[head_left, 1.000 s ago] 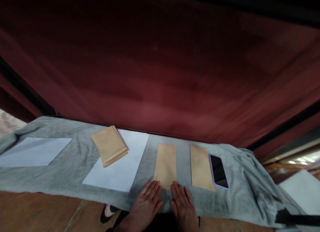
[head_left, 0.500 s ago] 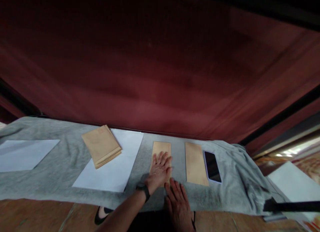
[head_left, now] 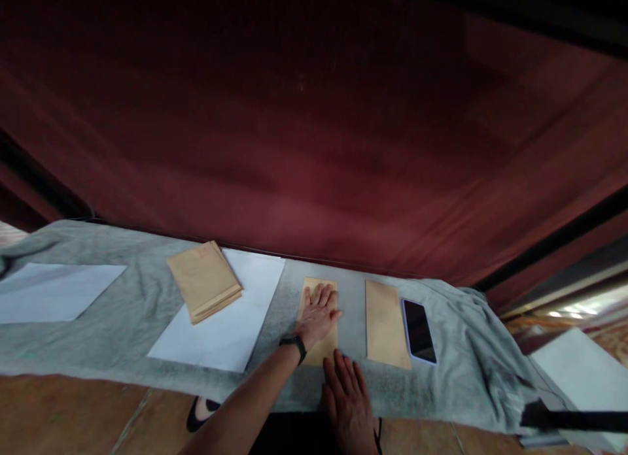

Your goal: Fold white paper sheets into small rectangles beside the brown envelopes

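My left hand (head_left: 318,316), with a dark band at the wrist, lies flat with spread fingers on a brown envelope (head_left: 314,358) in the middle of the grey cloth (head_left: 275,393). At that envelope's lower right corner rests my right hand (head_left: 347,396), palm down, fingers stretched out on the cloth. A second brown envelope (head_left: 387,324) lies to the right, beside a phone (head_left: 419,331) with a dark screen and a pale purple edge. On the left, a stack of brown envelopes (head_left: 203,280) sits on white paper (head_left: 216,340).
Another white sheet (head_left: 56,291) lies at the far left of the cloth. A dark red panel (head_left: 304,148) rises behind. At the lower right are a black bar (head_left: 574,420) and a pale board (head_left: 583,370). A shoe (head_left: 199,412) shows on the brown floor.
My left hand has slid up the middle envelope, uncovering its lower part. My right hand has barely moved. The whole view has shifted slightly.
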Motion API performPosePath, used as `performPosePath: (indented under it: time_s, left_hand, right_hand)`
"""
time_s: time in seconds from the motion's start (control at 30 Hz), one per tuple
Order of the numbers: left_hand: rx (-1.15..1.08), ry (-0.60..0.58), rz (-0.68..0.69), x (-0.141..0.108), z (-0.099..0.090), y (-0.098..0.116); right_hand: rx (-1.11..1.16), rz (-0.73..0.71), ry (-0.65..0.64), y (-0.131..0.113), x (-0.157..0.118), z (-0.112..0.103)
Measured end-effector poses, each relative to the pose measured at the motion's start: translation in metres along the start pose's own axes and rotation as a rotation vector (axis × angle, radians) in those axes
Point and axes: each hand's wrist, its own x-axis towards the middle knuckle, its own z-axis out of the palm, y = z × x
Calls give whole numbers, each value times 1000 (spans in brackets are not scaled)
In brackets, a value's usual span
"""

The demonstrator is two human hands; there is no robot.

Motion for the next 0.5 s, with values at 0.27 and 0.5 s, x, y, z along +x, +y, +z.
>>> performPosePath:
  time_s: [0.27,0.5]
  left_hand:
    - [-52,18,174,-80,-12,5]
    - [-44,26,281,-126,-36,-1]
  right_hand:
    - [-55,-163,44,18,-7,15]
    - [-64,-184,39,18,-7,10]
